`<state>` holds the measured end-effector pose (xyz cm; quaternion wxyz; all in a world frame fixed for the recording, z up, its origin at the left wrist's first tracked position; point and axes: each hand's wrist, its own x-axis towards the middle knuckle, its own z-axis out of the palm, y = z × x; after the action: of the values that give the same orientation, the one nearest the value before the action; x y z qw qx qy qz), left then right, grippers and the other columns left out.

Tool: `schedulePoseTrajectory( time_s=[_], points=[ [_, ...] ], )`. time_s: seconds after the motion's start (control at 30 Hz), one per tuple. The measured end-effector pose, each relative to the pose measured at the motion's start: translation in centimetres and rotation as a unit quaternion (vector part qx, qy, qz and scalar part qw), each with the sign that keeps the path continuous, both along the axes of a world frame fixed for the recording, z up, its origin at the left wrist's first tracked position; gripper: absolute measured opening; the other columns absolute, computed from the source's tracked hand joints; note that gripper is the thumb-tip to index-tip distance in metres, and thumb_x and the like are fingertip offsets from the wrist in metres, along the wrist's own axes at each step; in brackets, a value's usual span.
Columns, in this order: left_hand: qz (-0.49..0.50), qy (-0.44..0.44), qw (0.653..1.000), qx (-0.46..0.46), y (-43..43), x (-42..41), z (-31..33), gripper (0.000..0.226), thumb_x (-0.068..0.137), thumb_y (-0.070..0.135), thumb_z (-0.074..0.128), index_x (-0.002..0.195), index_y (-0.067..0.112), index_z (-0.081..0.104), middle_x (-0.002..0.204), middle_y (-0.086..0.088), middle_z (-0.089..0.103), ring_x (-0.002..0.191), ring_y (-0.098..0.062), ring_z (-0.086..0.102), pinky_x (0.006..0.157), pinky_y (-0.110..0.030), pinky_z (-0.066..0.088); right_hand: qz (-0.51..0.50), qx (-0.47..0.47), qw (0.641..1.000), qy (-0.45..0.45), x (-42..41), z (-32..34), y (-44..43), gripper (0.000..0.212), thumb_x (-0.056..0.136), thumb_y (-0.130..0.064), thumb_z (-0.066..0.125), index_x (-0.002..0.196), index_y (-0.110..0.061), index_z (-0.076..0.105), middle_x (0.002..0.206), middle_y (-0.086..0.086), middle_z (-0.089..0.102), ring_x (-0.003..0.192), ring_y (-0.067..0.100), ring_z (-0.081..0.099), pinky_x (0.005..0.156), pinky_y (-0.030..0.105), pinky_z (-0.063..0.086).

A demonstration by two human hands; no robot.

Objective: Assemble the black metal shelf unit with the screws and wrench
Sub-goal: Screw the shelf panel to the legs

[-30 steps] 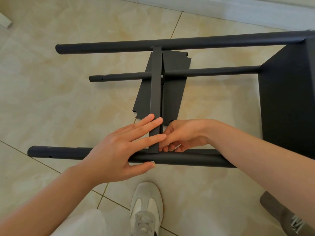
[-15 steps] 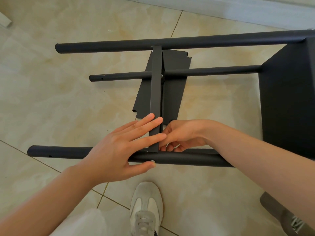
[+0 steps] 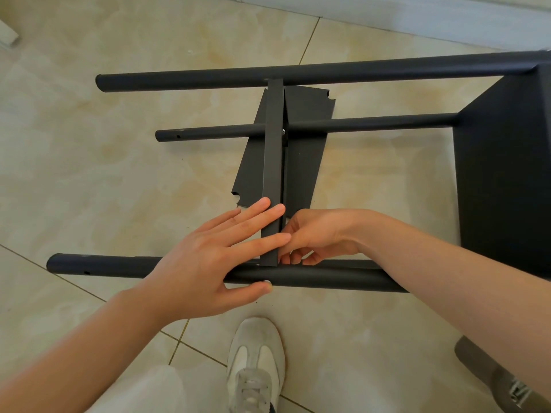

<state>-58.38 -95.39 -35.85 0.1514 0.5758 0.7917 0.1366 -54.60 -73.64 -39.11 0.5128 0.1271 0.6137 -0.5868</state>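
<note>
The black metal shelf unit lies on its side on the tiled floor. Its near pole [image 3: 328, 278], middle pole [image 3: 372, 124] and far pole [image 3: 328, 73] run left to right. A shelf panel [image 3: 272, 162] stands on edge across them, and another panel [image 3: 504, 174] closes the right end. My left hand [image 3: 208, 263] lies flat with straight fingers against the standing panel's near end, thumb on the near pole. My right hand [image 3: 316, 236] has its fingers curled and pinched at the joint between panel and near pole; what they pinch is hidden. A small screw [image 3: 283, 131] shows at the middle pole.
My white sneaker [image 3: 256, 362] stands just in front of the near pole. A grey shoe [image 3: 501, 380] shows at the lower right. A pale wall base [image 3: 417, 13] runs along the far side. Bare tile lies to the left.
Both hands stay at the joint. My right hand's fingers have shifted slightly at the panel's near end; the frame has not visibly moved.
</note>
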Motion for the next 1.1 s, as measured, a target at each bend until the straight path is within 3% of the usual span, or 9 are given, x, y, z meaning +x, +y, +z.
schedulePoseTrajectory(
  time_s=[0.23, 0.43, 0.6, 0.77, 0.93, 1.1],
  points=[
    [0.0, 0.004, 1.0, -0.005, -0.01, -0.02, 0.04, 0.062, 0.096, 0.054, 0.054, 0.151, 0.029, 0.043, 0.166, 0.003, 0.025, 0.155, -0.016, 0.016, 0.123, -0.038, 0.025, 0.021, -0.03, 0.999, 0.005, 0.22, 0.15, 0.24, 0.012, 0.095, -0.02, 0.062, 0.091, -0.014, 0.073, 0.086, 0.003, 0.069, 0.079, 0.015, 0.062, 0.077, 0.027, 0.052],
    [0.002, -0.004, 1.0, 0.001, -0.01, -0.01, 0.02, 0.062, 0.095, 0.052, 0.056, 0.151, 0.027, 0.045, 0.166, 0.002, 0.026, 0.155, -0.018, 0.017, 0.119, -0.046, 0.033, -0.004, -0.056, 0.998, 0.022, 0.25, 0.07, 0.2, 0.024, 0.093, -0.01, 0.061, 0.072, -0.018, 0.071, 0.078, 0.003, 0.067, 0.077, 0.015, 0.058, 0.08, 0.029, 0.049],
    [0.004, -0.004, 1.0, 0.005, 0.05, 0.03, 0.07, 0.061, 0.095, 0.052, 0.056, 0.15, 0.027, 0.046, 0.165, 0.002, 0.027, 0.155, -0.018, 0.018, 0.119, -0.046, 0.033, 0.014, -0.029, 0.999, 0.035, 0.23, 0.02, 0.1, 0.016, 0.095, -0.017, 0.062, 0.083, -0.014, 0.071, 0.077, 0.001, 0.067, 0.075, 0.012, 0.06, 0.075, 0.024, 0.051],
    [0.003, 0.001, 1.0, 0.003, 0.01, 0.03, 0.04, 0.062, 0.095, 0.053, 0.056, 0.151, 0.027, 0.045, 0.165, 0.002, 0.027, 0.155, -0.017, 0.017, 0.121, -0.041, 0.03, -0.005, -0.075, 0.997, 0.024, 0.24, 0.06, 0.68, 0.021, 0.093, -0.011, 0.063, 0.077, -0.018, 0.074, 0.086, 0.005, 0.069, 0.079, 0.013, 0.061, 0.074, 0.025, 0.051],
    [0.003, 0.0, 1.0, 0.007, 0.01, 0.03, 0.03, 0.061, 0.095, 0.052, 0.056, 0.15, 0.027, 0.045, 0.165, 0.002, 0.028, 0.155, -0.017, 0.017, 0.122, -0.035, 0.025, 0.002, -0.039, 0.999, 0.021, 0.17, -0.36, 0.43, 0.013, 0.093, -0.016, 0.065, 0.084, -0.013, 0.073, 0.08, 0.003, 0.068, 0.077, 0.013, 0.061, 0.075, 0.024, 0.051],
    [0.004, -0.001, 1.0, 0.006, -0.03, 0.1, 0.07, 0.062, 0.095, 0.052, 0.057, 0.15, 0.027, 0.045, 0.165, 0.001, 0.028, 0.155, -0.017, 0.018, 0.12, -0.041, 0.031, -0.005, -0.057, 0.998, 0.013, 0.16, -0.31, 0.54, 0.015, 0.092, -0.014, 0.065, 0.082, -0.014, 0.075, 0.084, 0.004, 0.069, 0.081, 0.016, 0.06, 0.079, 0.027, 0.051]
  ],
)
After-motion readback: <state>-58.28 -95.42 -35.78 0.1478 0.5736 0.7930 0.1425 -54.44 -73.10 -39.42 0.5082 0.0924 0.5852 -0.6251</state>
